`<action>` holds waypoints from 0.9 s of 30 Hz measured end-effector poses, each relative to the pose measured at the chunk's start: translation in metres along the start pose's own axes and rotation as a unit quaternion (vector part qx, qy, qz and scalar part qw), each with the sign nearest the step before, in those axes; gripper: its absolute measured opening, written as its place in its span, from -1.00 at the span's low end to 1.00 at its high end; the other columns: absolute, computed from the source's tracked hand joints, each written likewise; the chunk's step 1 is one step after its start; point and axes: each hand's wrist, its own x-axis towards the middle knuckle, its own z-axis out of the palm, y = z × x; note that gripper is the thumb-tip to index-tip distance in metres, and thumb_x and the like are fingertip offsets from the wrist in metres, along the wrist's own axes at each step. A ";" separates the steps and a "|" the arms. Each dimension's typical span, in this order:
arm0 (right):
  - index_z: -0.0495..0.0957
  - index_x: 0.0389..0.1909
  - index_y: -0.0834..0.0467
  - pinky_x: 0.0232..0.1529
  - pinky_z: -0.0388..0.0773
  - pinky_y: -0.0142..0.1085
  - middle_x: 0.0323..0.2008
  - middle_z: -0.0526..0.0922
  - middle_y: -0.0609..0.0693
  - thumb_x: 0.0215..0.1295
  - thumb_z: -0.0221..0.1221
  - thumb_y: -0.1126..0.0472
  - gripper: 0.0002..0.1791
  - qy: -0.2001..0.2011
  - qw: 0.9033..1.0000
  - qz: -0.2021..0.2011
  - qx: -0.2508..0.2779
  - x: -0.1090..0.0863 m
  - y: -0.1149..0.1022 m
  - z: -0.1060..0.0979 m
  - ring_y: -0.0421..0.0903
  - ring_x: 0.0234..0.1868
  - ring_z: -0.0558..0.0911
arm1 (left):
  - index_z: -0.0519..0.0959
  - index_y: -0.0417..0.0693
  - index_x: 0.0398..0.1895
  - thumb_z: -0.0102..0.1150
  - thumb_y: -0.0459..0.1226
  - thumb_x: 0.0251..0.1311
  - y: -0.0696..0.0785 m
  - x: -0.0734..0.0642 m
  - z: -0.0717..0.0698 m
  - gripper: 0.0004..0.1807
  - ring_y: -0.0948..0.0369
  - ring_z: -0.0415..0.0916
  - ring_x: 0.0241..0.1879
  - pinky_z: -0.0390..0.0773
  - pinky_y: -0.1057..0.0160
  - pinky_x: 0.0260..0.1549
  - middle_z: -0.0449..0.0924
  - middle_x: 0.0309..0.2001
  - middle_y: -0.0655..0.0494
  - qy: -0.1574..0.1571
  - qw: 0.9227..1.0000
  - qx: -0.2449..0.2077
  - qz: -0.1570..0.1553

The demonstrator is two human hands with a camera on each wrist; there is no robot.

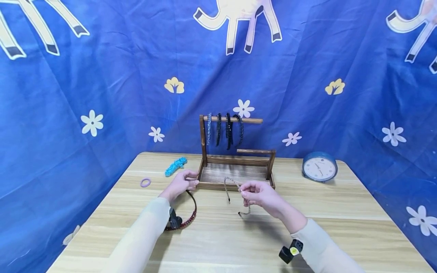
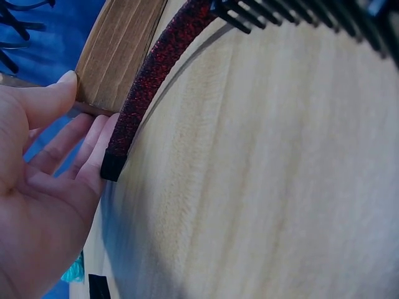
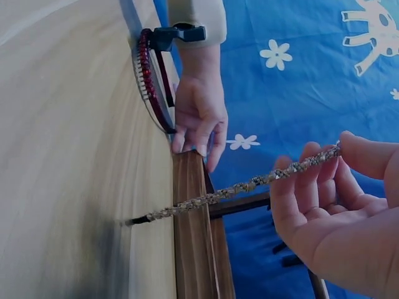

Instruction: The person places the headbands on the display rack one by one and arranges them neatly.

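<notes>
My right hand [image 1: 261, 197] pinches a thin beaded headband [image 3: 246, 187] between thumb and fingers. The band hangs in front of the wooden rack [image 1: 218, 186], its black-tipped ends pointing down. At the rack's front left corner, my left hand [image 1: 180, 184] holds the wood, thumb on one side and fingers on the other, as the left wrist view shows. A dark red headband [image 2: 146, 87] with comb teeth lies under my left wrist, partly hidden by the wrist camera. Several headbands, among them a blue sparkly one [image 1: 209, 129] and a black one [image 1: 228, 131], hang on the upper bar.
Left of the rack lie a bundle of bright blue cord [image 1: 175, 167] and a small purple ring [image 1: 145, 182]. A round blue clock [image 1: 319, 167] stands at the back right. The rack has a lower, shorter bar [image 1: 254, 151] on its right. Blue patterned cloth surrounds the table.
</notes>
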 end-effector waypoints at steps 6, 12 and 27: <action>0.47 -0.19 0.24 -0.33 0.60 -0.34 -0.38 0.52 0.03 0.21 0.14 0.39 -0.85 0.037 0.999 0.002 0.034 -0.006 -0.005 -0.007 -0.13 -0.43 0.54 | 0.33 -0.40 0.13 0.13 -0.47 0.16 0.003 -0.001 0.001 -0.55 -0.16 0.50 -0.09 0.63 0.07 -0.14 0.34 0.14 -0.33 0.005 1.000 0.000 -0.004; 0.43 -0.17 0.24 -0.31 0.57 -0.37 -0.40 0.51 0.00 0.24 0.10 0.41 -0.84 0.069 0.995 0.016 0.075 -0.010 -0.012 -0.017 -0.14 -0.43 0.52 | 0.32 -0.41 0.13 0.13 -0.46 0.17 0.004 -0.001 0.001 -0.55 -0.16 0.50 -0.11 0.63 0.06 -0.15 0.34 0.13 -0.34 0.005 1.000 0.001 -0.001; 0.51 -0.21 0.13 -0.28 0.56 -0.39 -0.39 0.55 -0.06 0.30 0.06 0.36 -0.88 0.087 0.987 -0.001 0.138 -0.033 -0.032 -0.051 -0.18 -0.41 0.55 | 0.32 -0.42 0.15 0.14 -0.46 0.16 0.003 0.000 0.000 -0.53 -0.14 0.50 -0.08 0.62 0.07 -0.13 0.32 0.15 -0.34 0.004 1.000 -0.001 -0.011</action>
